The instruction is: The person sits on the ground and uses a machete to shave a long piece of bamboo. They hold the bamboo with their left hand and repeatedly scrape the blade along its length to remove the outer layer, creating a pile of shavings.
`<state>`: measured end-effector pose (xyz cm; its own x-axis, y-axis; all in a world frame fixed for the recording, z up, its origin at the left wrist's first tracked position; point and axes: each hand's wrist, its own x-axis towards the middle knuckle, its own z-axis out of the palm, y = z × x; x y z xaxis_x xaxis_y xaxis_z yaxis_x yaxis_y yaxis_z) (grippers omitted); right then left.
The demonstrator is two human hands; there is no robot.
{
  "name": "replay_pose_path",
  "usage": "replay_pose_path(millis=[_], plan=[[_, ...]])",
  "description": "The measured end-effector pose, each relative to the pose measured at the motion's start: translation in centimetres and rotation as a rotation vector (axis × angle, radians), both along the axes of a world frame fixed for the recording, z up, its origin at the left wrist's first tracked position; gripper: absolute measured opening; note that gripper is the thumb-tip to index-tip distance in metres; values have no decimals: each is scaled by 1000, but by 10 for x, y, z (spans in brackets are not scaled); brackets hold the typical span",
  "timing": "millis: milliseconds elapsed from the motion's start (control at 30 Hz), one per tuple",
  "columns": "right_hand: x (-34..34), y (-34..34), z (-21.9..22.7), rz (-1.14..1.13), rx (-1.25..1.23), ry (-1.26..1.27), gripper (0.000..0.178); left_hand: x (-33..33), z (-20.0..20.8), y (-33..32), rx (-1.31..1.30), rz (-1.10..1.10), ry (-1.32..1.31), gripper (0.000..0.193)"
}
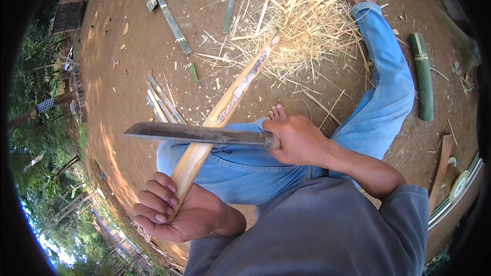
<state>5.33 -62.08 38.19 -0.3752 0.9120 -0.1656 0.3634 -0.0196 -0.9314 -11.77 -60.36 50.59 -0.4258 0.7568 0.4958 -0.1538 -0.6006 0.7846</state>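
Note:
My left hand [179, 209] is closed round the lower end of a long split bamboo strip [237, 94], pale with a whitish, flaky patch along its upper part. The strip slants up and away to the right over my bent leg. My right hand [299, 140] grips the handle of a machete [204, 134], its fingers wrapped round it. The dark blade points left and lies across the strip, a little above my left hand. Whether its edge bites into the bamboo I cannot tell. The handle is mostly hidden in my right fist.
Beyond the strip's far end lies a heap of thin bamboo shavings [312, 20]. Several split strips [162, 103] rest left of my knee. Green bamboo pieces [174, 23] lie farther off, and a thick bamboo length [422, 79] is at the right. My jeans-clad leg [386, 66] stretches beside the heap.

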Motion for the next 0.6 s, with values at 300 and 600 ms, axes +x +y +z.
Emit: replay_pose_path(millis=[300,600], plan=[[3,-2,-3,-61,-25,29,23,10,-2,-4,26,13,-9,38],[1,-10,-10,-94,-22,6,25,8,-5,-9,39,15,-18,38]])
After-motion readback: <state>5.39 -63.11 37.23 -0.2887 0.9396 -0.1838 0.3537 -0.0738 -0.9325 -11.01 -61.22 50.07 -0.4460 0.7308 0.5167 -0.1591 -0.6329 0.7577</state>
